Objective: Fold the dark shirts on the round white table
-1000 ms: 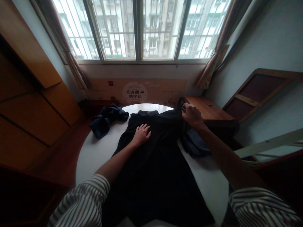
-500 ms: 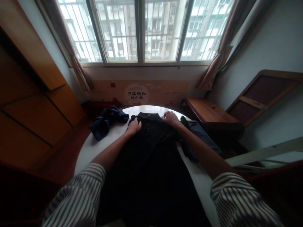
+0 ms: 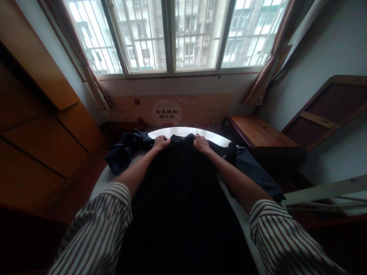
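A black collared shirt (image 3: pixel 183 198) lies stretched over the round white table, its collar at the far end and its body running down toward me. My left hand (image 3: pixel 162 143) is closed on the shirt just left of the collar. On the collar's right side, my right hand (image 3: pixel 201 143) grips the same shirt, fingers curled over the cloth. Both arms reach forward in striped sleeves. The shirt's lower part is so dark that its folds cannot be made out.
The white table (image 3: pixel 183 131) shows its rim beyond the collar. A crumpled dark blue garment (image 3: pixel 122 154) lies on the left, and a dark blue-grey cloth (image 3: pixel 255 170) on the right. A wooden desk (image 3: pixel 258 130) stands at the back right, a wooden cabinet (image 3: pixel 43 141) at the left.
My right hand has shifted left, closer to the collar, and closed on the shirt. My left hand has moved slightly farther away and now grips the cloth. The collar area looks bunched.
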Demonstrator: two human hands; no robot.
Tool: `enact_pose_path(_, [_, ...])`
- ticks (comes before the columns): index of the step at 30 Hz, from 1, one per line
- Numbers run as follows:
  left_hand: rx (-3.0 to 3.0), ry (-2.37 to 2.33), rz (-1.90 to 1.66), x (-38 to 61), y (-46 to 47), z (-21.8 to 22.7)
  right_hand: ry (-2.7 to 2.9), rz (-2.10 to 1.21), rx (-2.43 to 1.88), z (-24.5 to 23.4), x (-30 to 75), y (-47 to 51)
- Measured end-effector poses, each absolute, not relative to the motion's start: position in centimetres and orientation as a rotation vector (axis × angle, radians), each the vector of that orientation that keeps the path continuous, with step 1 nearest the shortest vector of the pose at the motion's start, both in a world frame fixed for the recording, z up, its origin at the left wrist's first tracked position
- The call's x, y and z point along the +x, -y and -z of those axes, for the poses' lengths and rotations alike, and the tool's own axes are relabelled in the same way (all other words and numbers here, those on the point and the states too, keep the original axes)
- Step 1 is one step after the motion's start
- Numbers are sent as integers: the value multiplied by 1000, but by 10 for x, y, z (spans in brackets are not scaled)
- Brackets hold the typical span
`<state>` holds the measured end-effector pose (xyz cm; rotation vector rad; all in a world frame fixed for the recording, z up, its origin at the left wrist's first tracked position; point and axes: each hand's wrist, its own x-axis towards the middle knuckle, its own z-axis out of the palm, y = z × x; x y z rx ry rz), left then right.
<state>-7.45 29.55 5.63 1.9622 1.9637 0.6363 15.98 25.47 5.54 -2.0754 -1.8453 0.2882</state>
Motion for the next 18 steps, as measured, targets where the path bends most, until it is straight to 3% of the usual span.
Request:
enact_pose_path(7, [1960,-1873,-881,-107,-271,-94,1996,-273,-1883,-86,164,-220])
enact_pose_path(13, [2412,-1122,-516,-158,-94,-74,2420,-296,-1401,-76,178,-51])
enact_pose_path(18, [2512,-1021,-196,-203,32,-40,2505,-386,-1373,-51,201,83])
